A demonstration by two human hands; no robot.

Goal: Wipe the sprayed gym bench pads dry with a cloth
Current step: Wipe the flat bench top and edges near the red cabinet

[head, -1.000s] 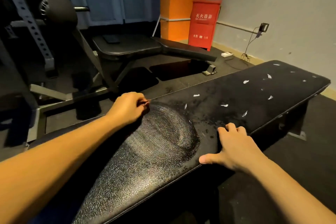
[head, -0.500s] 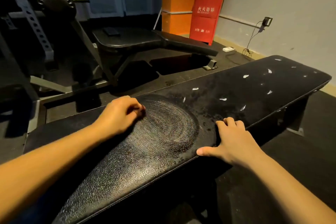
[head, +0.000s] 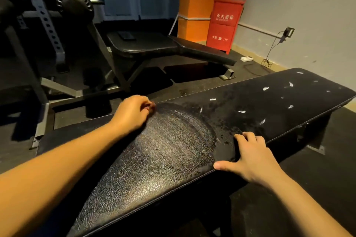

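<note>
Centrally, the bench pad (head: pixel 163 175) is lying across the view, showing a wiped oval patch (head: pixel 179 134) and white flecks (head: pixel 240 111) toward its right end. The left hand (head: pixel 133 113) is curling its fingers at the pad's far edge; whether it is gripping a cloth cannot be told. The right hand (head: pixel 250 158) is resting flat, fingers relaxed, on the near edge. Behind, a red cabinet (head: pixel 224 25) is displaying white Chinese characters and "119".

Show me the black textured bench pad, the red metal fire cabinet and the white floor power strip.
Black textured bench pad (head: pixel 163 156): head view, wiped shiny patch.
Red metal fire cabinet (head: pixel 224 27): head view, front door.
White power strip (head: pixel 247 59): head view, top face.
</note>
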